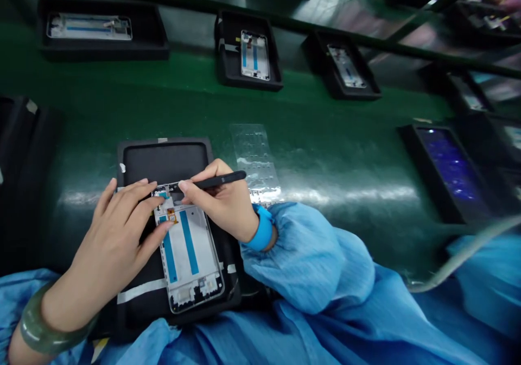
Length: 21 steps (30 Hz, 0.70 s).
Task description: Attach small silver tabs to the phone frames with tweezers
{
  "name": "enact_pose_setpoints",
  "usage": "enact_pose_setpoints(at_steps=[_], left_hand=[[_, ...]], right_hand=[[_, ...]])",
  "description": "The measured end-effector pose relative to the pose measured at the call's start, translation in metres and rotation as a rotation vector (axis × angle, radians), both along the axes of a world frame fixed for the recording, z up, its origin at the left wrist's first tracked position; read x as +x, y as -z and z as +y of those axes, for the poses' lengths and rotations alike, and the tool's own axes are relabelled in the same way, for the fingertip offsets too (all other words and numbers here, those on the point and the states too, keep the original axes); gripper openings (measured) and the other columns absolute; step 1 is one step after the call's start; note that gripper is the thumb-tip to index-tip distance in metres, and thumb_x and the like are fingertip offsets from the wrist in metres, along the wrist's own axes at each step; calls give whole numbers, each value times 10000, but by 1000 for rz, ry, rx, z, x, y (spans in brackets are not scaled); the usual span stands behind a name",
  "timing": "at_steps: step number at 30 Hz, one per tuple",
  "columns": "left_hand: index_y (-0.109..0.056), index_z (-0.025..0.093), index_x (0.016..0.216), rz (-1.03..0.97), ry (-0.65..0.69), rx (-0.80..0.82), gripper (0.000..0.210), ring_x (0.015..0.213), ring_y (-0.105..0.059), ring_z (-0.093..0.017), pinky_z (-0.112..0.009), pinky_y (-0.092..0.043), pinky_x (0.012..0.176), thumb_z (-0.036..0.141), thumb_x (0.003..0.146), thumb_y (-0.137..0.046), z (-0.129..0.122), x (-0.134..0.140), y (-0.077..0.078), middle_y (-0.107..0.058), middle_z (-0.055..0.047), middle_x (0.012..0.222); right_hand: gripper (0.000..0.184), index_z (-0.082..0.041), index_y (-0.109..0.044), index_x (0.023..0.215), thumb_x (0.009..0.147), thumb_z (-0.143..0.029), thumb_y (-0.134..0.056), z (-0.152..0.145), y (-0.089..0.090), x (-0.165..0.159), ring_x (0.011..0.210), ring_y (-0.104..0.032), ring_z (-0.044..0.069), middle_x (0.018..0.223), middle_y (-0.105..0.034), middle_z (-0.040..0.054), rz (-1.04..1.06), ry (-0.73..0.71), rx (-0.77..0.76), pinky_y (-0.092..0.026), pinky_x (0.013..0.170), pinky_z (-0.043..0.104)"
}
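On a green worktop [345, 153], a blue-striped silver phone frame [179, 245] is steadied in a black foam tray [163, 161] by the spread left hand [120, 234]; a slim black tool [222, 180], pinched in the right hand [230, 207], is best guided gently (no levering).

"How does the phone frame [205, 245] lie?"
"Flat in the black tray [165, 161], in its near half, closer to the right edge, upper end leaning left."
"Its look?"
"Silvery-white, two blue strips [189, 243] running lengthwise, a small orange piece [173, 216] near the upper end."
"And the slim black tool [223, 178]?"
"Gripped slantwise over that end, its butt past the tray's right edge, tip hard to make out."
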<state>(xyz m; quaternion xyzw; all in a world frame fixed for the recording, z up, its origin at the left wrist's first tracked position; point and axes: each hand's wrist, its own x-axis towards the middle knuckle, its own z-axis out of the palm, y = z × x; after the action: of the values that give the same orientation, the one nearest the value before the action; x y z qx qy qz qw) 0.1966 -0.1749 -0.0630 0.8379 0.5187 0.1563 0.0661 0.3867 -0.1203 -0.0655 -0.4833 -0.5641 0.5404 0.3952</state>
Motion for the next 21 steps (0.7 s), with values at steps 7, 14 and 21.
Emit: enact_pose_setpoints(at_steps=[7, 14, 21], left_hand=[[-499, 175, 1106, -1, -6, -48, 320, 1202, -468, -277, -531, -283, 1067, 379, 860, -500, 0, 1, -1, -533, -125, 1226], [-496, 172, 1115, 0, 0, -46, 327, 1205, -463, -278, -528, -282, 1067, 377, 860, -503, 0, 0, -1, -533, -127, 1224], [-496, 166, 1114, 1, 3, -42, 331, 1211, -456, -279, -526, -280, 1067, 384, 866, -498, 0, 1, -1, -527, -130, 1226]], right_hand=[[197, -213, -516, 767, 782, -360, -647, 1, -1, 2, 617, -664, 124, 643, -621, -30, -72, -27, 49, -502, 568, 250], [193, -221, -512, 778, 786, -364, -642, 1, -1, 2, 642, -671, 124, 669, -595, -38, -60, -33, 29, -499, 564, 246], [191, -220, -512, 781, 785, -360, -644, 1, -1, 3, 627, -659, 117, 657, -594, -41, -71, -38, 41, -492, 561, 240]])
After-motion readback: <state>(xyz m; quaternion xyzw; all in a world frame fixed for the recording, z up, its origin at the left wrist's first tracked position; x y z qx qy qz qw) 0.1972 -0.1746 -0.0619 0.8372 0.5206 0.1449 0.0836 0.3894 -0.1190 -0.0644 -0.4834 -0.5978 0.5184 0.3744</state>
